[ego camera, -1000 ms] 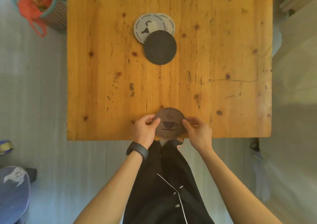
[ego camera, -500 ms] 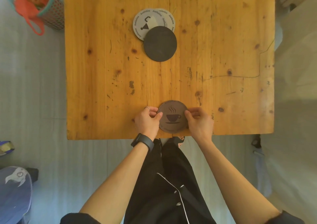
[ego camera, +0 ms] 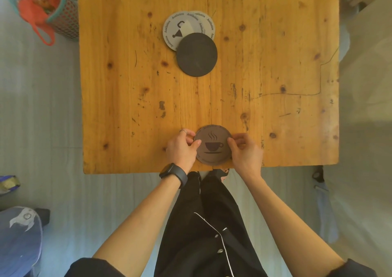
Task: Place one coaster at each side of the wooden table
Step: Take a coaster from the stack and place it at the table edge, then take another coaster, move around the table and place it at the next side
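Observation:
A brown coaster [ego camera: 212,144] with a steaming cup printed on it lies at the near edge of the wooden table [ego camera: 131,90]. My left hand [ego camera: 182,148] pinches its left rim and my right hand [ego camera: 244,149] pinches its right rim. Farther up the table, a plain black coaster [ego camera: 196,54] overlaps two grey printed coasters [ego camera: 176,29], which also overlap each other.
A teal mesh basket [ego camera: 63,15] with an orange bag in it stands on the floor off the table's far left corner. A blue-grey cushion [ego camera: 19,240] lies at the lower left. My black-clothed legs stand right against the near table edge.
Both hands have slid the brown coaster a little farther onto the table from its near edge. The stacked coasters have not moved.

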The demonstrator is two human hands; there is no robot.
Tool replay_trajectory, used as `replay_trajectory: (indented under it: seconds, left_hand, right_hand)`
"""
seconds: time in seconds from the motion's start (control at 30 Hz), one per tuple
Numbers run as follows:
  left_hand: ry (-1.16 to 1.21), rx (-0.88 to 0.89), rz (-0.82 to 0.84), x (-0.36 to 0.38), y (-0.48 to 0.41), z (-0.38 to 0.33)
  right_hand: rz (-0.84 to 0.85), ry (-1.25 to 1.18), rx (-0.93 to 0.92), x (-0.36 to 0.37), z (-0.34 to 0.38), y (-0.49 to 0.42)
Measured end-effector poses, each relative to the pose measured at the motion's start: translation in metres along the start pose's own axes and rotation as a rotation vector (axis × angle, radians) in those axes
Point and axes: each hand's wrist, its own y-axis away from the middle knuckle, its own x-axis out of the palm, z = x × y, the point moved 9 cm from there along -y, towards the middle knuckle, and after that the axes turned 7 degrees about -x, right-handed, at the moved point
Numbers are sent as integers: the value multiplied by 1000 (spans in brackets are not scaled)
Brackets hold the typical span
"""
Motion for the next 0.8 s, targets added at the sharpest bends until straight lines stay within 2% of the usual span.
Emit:
replay_trajectory:
  seconds: [0.23, 0.4, 0.47, 0.67, 0.8]
  left_hand:
    - [-122, 77, 4, -1, 2, -5]
    - [-388, 361, -57, 6, 8, -18]
    - [-432, 422, -74, 7, 9, -21]
    - [-432, 474, -14, 3, -6, -37]
    - [-400, 536, -108, -21, -46, -81]
  right_hand:
    - [1, 17, -56, 3, 2, 1]
    - [-13, 231, -260, 5, 13, 8]
    - [-4, 316, -335, 6, 19, 10]
    - [19, 363, -394, -7, 34, -6]
    - [-32, 388, -422, -17, 55, -45]
